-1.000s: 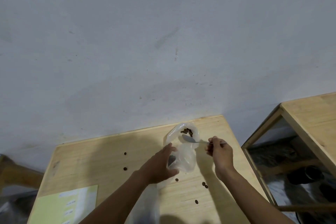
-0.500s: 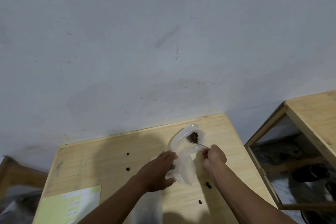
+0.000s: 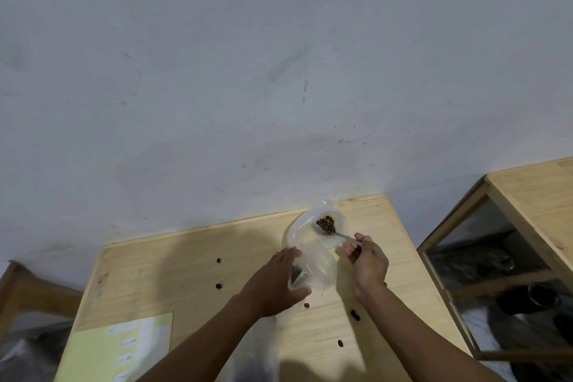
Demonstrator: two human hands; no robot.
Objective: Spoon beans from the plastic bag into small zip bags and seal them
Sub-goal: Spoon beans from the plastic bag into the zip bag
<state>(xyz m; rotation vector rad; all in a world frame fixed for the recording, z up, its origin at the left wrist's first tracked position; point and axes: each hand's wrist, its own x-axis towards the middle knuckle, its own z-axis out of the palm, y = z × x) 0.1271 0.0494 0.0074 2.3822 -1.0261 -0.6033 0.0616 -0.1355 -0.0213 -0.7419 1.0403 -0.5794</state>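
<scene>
A clear plastic bag [image 3: 299,228] lies open near the far edge of the wooden table [image 3: 173,276]. My right hand [image 3: 369,267] pinches the handle of a metal spoon [image 3: 339,235]. The spoon's bowl is heaped with brown beans [image 3: 326,224] and sits inside the bag's mouth. My left hand [image 3: 273,284] grips a small clear zip bag [image 3: 321,270] just in front of the plastic bag, fingers on top and thumb below. Something dark shows inside the zip bag by my palm.
Several loose beans [image 3: 219,286] lie scattered on the table. A pale green sheet [image 3: 121,347] lies at the front left, and more clear plastic [image 3: 263,347] lies between my forearms. A second wooden table [image 3: 539,192] stands to the right across a gap. A grey wall rises behind.
The spoon was empty at the bag's mouth, dipped into the beans, and now holds a heap of them. My right hand drew back a little. My left hand kept its hold.
</scene>
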